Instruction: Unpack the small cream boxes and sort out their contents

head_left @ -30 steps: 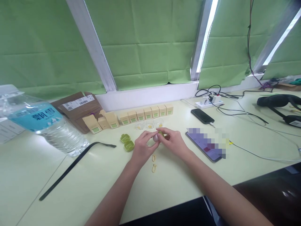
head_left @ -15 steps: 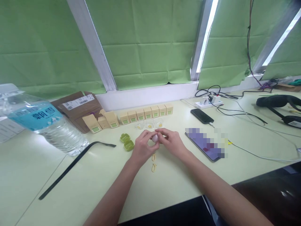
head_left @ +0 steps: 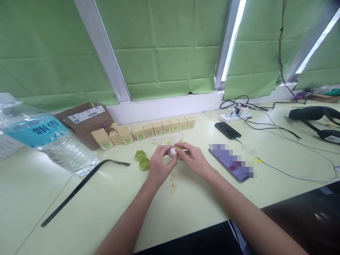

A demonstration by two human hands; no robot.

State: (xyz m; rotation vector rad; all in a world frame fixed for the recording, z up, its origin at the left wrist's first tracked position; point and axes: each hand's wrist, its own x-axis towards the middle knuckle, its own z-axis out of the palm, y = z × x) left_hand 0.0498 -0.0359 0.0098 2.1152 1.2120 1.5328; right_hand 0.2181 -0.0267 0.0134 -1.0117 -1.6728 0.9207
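Note:
Between thumb and fingers, my left hand (head_left: 159, 162) grips a small white rounded object (head_left: 172, 152). My right hand (head_left: 193, 158) meets it from the right, its fingers closed around a small yellow-green piece (head_left: 177, 149) against the white object. Most of that piece is hidden by the fingers. Left of my hands lies an opened green case in two halves (head_left: 144, 164), shaped like little clovers. Nearer to me on the table are two pale yellow loops (head_left: 173, 189). Just beyond my fingers stand several clear round containers (head_left: 168, 139) with yellow marks.
Several small tan boxes (head_left: 166, 126) line the back, some with open flaps. At left are a large water bottle (head_left: 69, 152), a cardboard box (head_left: 87, 124) and a black strap (head_left: 77, 189). Two phones (head_left: 227, 130), a power strip (head_left: 235, 116), cables and headphones (head_left: 310, 115) occupy the right.
The white object has turned and shifted slightly left in my fingers. More of it shows now, and the yellow-green piece has come into view beside it.

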